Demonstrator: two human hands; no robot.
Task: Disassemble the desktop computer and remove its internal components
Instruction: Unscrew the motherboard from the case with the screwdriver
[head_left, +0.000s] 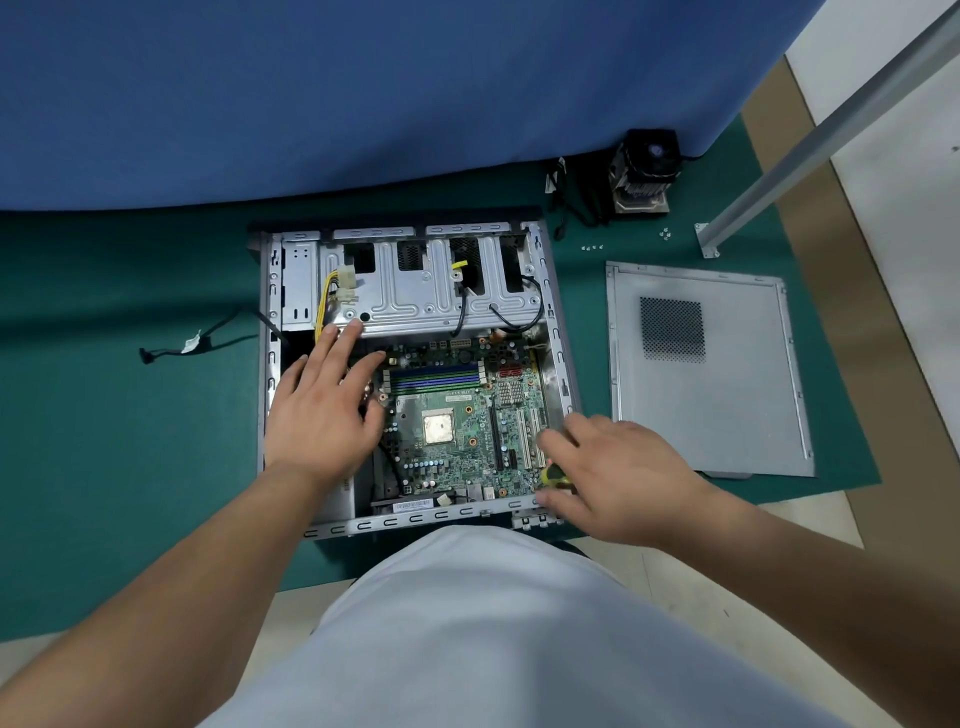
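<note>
Several parts are already out, so by the look of it this job is somewhere past the early stage: the side panel (709, 369) lies flat on the green mat (130, 441) to the right of the case (405, 374), and the cooler (644, 171) stands well apart at the mat's far edge, with a few loose black cables (571, 202) just beside it. Two small clusters of screws (592, 248) sit on the mat between the cooler and the panel. One more cable (192, 343) lies out to the left of the case. Inside, the motherboard (457, 421) is still in place, its bare CPU (438, 426) showing where the cooler must have sat. The memory slots (434, 376) look empty, though that is hard to tell from here. The drive cage (415, 291) remains along the far wall, with a yellow-wired power plug (345, 283) draped over it. The left hand (322, 410) is spread over the board's left edge, fingers straight, fingertips reaching the cage lip, holding nothing. The right hand (618, 473) hovers at the case's near right corner, fingers curled round a yellow-and-black screwdriver (556, 475); its tip is hidden, so whether it sits on a screw cannot be told. Judging from that, the board screws are the step in hand, and left to do are the board itself, the cage and whatever it holds, and the remaining wiring.
</note>
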